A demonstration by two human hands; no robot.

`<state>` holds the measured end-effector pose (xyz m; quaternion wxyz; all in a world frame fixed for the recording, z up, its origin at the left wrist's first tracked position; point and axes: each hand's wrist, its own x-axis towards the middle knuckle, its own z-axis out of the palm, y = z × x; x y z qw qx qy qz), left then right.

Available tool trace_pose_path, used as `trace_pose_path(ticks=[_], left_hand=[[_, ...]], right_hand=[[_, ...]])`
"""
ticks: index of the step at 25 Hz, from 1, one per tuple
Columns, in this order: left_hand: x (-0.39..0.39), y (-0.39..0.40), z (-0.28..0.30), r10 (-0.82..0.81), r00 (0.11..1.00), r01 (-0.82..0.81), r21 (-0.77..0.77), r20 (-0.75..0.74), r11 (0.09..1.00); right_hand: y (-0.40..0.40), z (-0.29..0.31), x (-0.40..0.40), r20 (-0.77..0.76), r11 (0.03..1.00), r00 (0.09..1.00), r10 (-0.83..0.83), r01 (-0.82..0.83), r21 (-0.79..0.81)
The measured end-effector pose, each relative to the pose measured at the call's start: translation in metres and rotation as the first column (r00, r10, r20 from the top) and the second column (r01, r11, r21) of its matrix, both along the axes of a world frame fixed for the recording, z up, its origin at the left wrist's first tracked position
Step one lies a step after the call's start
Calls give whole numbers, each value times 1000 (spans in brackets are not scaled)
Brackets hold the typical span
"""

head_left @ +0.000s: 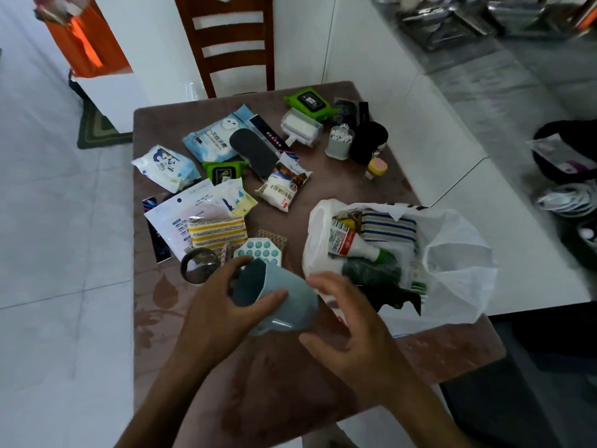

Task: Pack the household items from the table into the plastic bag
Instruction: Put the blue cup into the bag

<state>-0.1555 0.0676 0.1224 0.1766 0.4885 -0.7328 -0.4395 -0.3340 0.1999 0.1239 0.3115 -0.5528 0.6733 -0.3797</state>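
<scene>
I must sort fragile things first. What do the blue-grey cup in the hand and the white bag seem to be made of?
The blue-grey cup looks like glazed ceramic or hard plastic: smooth, opaque, soft sheen; the picture cannot settle which. The white bag looks like thin plastic film: translucent, crinkled, sagging around its contents.

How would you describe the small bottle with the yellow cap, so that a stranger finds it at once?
Start at the brown table and go to its far right side, beyond the white plastic bag. There, in front of the tall black cup, stands the small bottle. Only it has a yellow cap with a pink top.
</scene>
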Motion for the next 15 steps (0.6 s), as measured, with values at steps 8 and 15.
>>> trace_pose_path(ticks=[8, 15], left_hand=[[-101, 0, 28, -39, 965, 53, 49, -258, 997], [-141, 5, -29, 63, 998, -59, -126, 27, 990]], right_hand=[[-16, 22, -93, 10, 959, 959, -284, 284, 20], [-20, -30, -154, -35, 820, 837, -546, 543, 180]])
